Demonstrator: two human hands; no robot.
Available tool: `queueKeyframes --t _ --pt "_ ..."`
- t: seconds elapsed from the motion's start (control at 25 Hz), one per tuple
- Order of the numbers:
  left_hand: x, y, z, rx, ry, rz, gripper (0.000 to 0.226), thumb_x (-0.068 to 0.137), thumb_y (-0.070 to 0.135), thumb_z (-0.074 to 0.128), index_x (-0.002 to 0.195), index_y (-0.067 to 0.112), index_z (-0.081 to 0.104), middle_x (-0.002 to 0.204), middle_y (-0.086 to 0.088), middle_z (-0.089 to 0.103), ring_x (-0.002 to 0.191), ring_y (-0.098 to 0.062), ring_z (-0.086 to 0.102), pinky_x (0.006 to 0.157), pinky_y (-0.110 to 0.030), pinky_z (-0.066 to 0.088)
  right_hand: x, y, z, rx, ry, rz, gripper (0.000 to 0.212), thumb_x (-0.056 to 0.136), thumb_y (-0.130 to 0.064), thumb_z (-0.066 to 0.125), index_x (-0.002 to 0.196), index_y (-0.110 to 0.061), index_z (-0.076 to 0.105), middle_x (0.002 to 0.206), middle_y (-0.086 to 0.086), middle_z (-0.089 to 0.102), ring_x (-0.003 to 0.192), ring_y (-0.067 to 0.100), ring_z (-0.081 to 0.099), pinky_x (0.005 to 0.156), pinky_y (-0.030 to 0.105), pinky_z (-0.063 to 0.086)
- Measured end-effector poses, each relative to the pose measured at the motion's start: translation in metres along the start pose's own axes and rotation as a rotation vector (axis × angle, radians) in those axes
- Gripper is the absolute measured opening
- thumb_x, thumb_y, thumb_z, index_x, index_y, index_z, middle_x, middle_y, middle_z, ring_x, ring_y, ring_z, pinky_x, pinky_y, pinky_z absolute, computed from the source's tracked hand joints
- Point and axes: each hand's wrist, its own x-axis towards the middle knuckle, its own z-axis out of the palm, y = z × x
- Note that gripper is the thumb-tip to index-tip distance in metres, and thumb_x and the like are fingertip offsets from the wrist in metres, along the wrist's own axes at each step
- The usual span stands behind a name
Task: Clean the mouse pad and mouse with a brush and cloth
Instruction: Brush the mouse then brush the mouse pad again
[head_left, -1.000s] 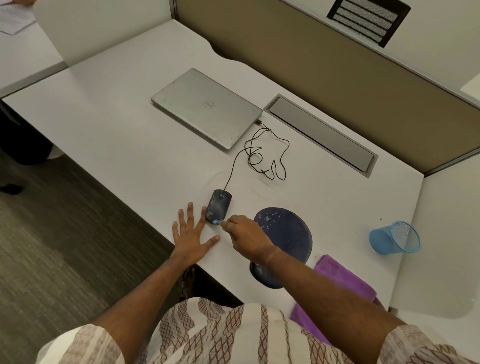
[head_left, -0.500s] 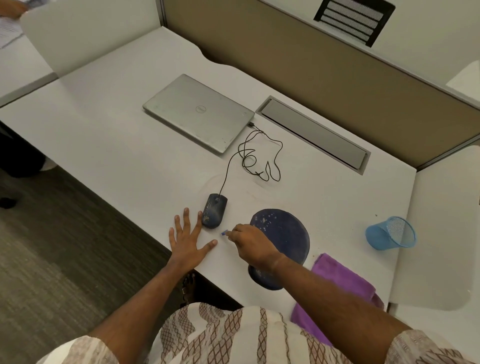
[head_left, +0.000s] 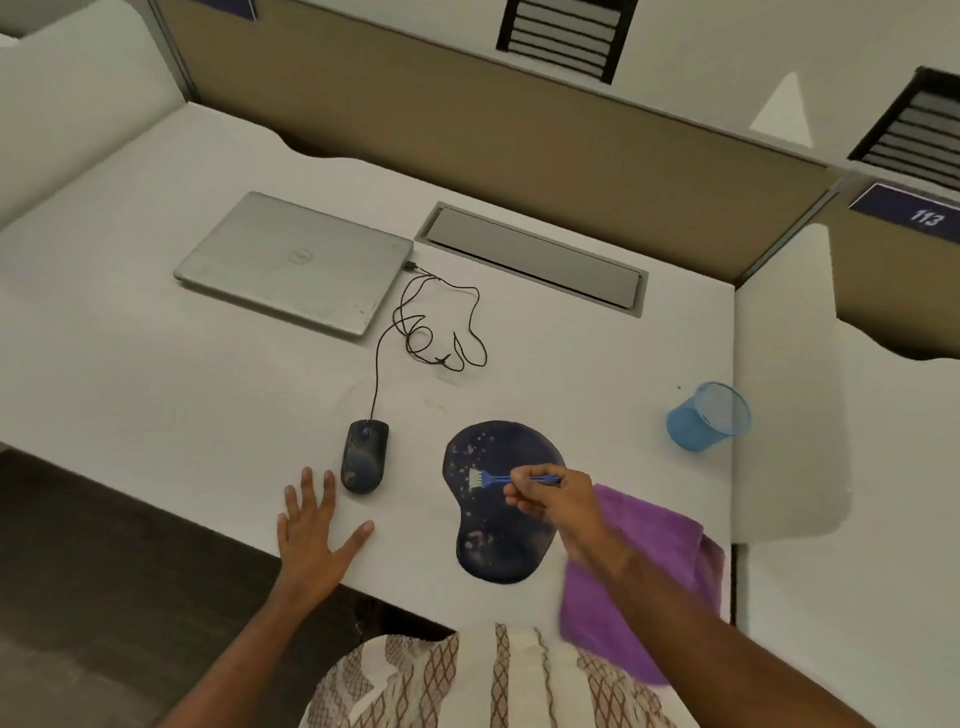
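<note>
A dark blue mouse pad (head_left: 493, 540) speckled with pale dust lies near the front edge of the white desk (head_left: 156, 374). My right hand (head_left: 558, 499) pinches a small blue brush (head_left: 493, 479), whose white bristles rest on the pad's upper half. A dark, dusty wired mouse (head_left: 364, 457) sits left of the pad. My left hand (head_left: 317, 535) lies flat with fingers spread on the desk, just below and left of the mouse, not touching it. A purple cloth (head_left: 654, 571) lies crumpled at the pad's right, partly under my right forearm.
A closed silver laptop (head_left: 296, 260) sits at the back left, with the mouse cable (head_left: 441, 332) coiled beside it. A grey cable hatch (head_left: 535, 257) runs along the partition. A blue mesh cup (head_left: 709, 415) lies tipped at the right by a white divider.
My right hand has carried the brush from the mouse's near end rightward onto the mouse pad. My left hand stays flat on the desk. The camera view has shifted.
</note>
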Motion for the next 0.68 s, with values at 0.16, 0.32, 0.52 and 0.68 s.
queueKeyframes --t 0.16,0.32,0.52,0.68 --pt "-0.011 -0.009 0.002 -0.037 -0.005 0.039 0.093 0.089 0.074 0.04 0.155 0.034 -0.012 0.163 0.014 -0.022 0.146 -0.006 -0.028 0.123 -0.043 -0.008 0.0 0.003 -0.036 0.161 0.075 0.042 0.022 0.086 -0.02 0.073 0.103 -0.005 0.074 0.095 0.015 0.075 0.086 0.025 0.073 0.075 0.027 0.059" --pt "-0.013 -0.006 -0.002 0.023 -0.073 -0.011 0.099 0.085 0.063 0.048 0.157 0.027 -0.01 0.162 0.011 -0.025 0.148 -0.012 -0.025 0.124 -0.046 -0.004 0.004 0.008 -0.064 0.173 0.14 0.041 0.022 0.086 -0.023 0.074 0.101 -0.008 0.075 0.094 0.012 0.076 0.086 0.025 0.074 0.076 0.028 0.06" --pt "-0.018 0.015 -0.01 0.058 -0.121 -0.035 0.115 0.069 0.095 0.027 0.154 0.026 -0.007 0.166 -0.001 -0.014 0.153 -0.027 -0.013 0.124 -0.053 0.002 0.013 0.017 -0.081 0.03 0.232 0.022 0.011 0.085 -0.008 0.075 0.095 -0.005 0.075 0.087 0.014 0.075 0.084 0.026 0.073 0.078 0.031 0.061" --pt "-0.016 0.031 -0.015 0.08 -0.121 -0.072 0.156 0.04 0.109 0.006 0.153 0.003 0.028 0.164 -0.019 0.013 0.148 -0.047 0.013 0.115 -0.066 0.019 0.021 -0.014 -0.107 0.11 0.423 -0.085 0.015 0.086 -0.014 0.074 0.096 -0.004 0.075 0.08 0.008 0.076 0.071 0.016 0.072 0.065 0.02 0.057"
